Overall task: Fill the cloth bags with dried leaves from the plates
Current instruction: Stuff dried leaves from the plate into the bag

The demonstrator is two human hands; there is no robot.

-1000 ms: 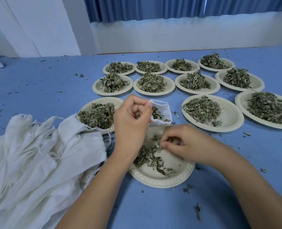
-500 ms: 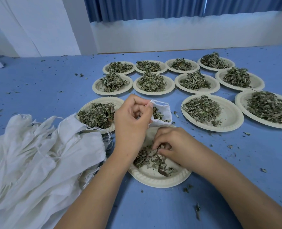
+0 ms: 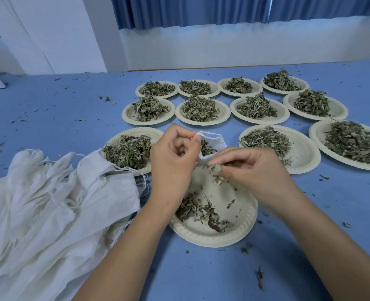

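One bag open: a small white cloth bag (image 3: 213, 140) sits at the centre of the frame, above the far edge of the near plate. Its mouth is open and dark dried leaves show inside.
Grip on the bag: the left hand (image 3: 173, 157) has its fingers curled, and the thumb and fingertips pinch the bag's rim on its left side.
Pinched leaves: the right hand (image 3: 251, 170) is just right of the bag. Its fingers are bunched round a pinch of leaves (image 3: 216, 173), held just below the bag's mouth and above the plate.
Plate below: the near plate (image 3: 234, 234), pale paper with a ribbed rim, lies at lower centre under both hands. It is mostly bare, with loose leaves (image 3: 192, 210) scattered over its left half.
Other plates: eleven full plates (image 3: 203, 122) spread across the middle and right of the frame, four in the far row, four in the next, three nearest. Each carries a mound of leaves. The left one of the nearest row lies just left of the left hand.
Spare bags: a heap of empty bags (image 3: 49, 203), white with loose drawstrings, fills the lower left. Its upper edge overlaps the rim of that left plate.
Underneath: a blue surface (image 3: 49, 118) carries everything, and leaf crumbs dot it.
Background: a white wall (image 3: 223, 46) runs across the upper frame, with a blue curtain (image 3: 201, 9) above it.
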